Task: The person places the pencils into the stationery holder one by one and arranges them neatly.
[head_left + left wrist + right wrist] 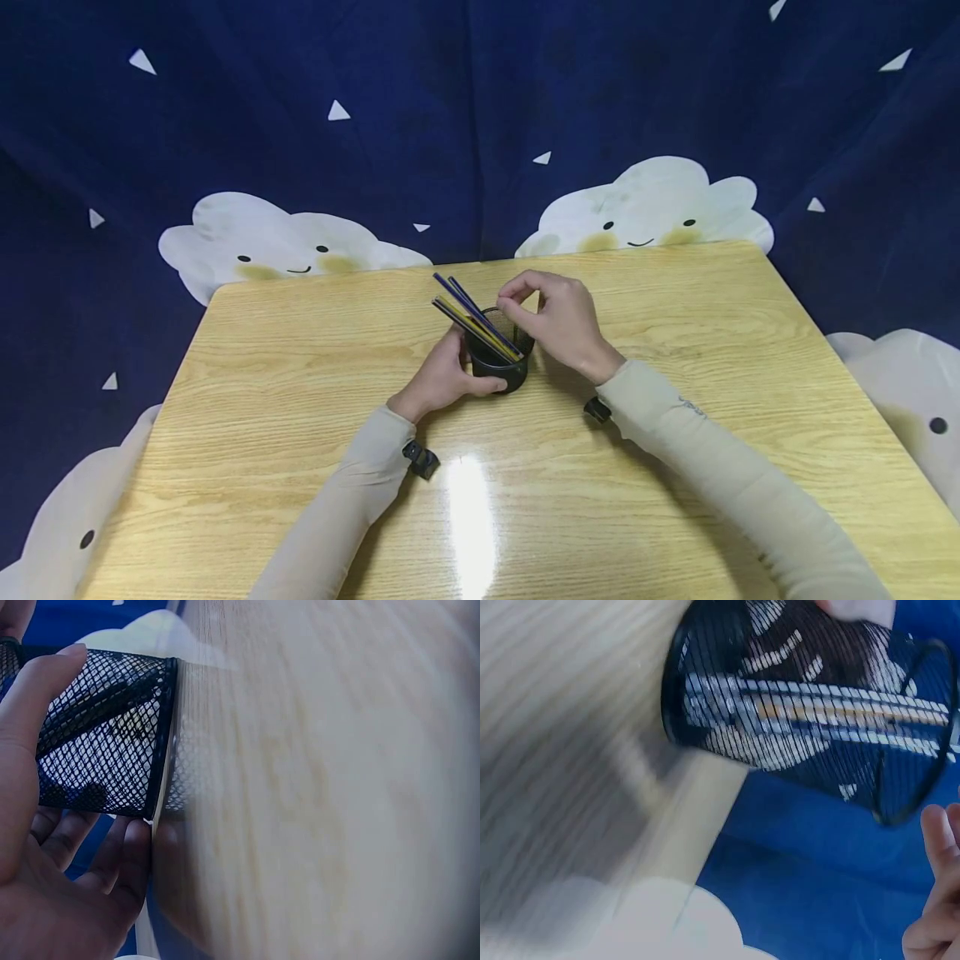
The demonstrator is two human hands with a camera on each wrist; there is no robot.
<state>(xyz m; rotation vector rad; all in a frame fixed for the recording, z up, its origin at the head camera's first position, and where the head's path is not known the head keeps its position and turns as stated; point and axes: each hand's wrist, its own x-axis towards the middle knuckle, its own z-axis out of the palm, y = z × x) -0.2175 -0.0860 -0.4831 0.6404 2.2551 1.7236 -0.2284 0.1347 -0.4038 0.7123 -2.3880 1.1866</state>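
Note:
A black mesh pen holder (500, 379) stands near the table's back edge, with several pencils (474, 325) leaning to the left out of it, some dark blue, one yellow. My left hand (442, 377) holds the holder low on its left side, thumb in front; the left wrist view shows that thumb (46, 682) along the mesh wall. Over the holder's right rim hovers my right hand (558, 321), its thumb and forefinger loosely curved with tips close together and nothing visible between them. In the right wrist view its fingers (937, 840) are just beside the rim.
The pale wooden table (300, 375) has its back edge just behind the holder. A dark blue curtain (420, 108) with smiling clouds hangs beyond it. Small black cameras (422, 460) sit on both wrists.

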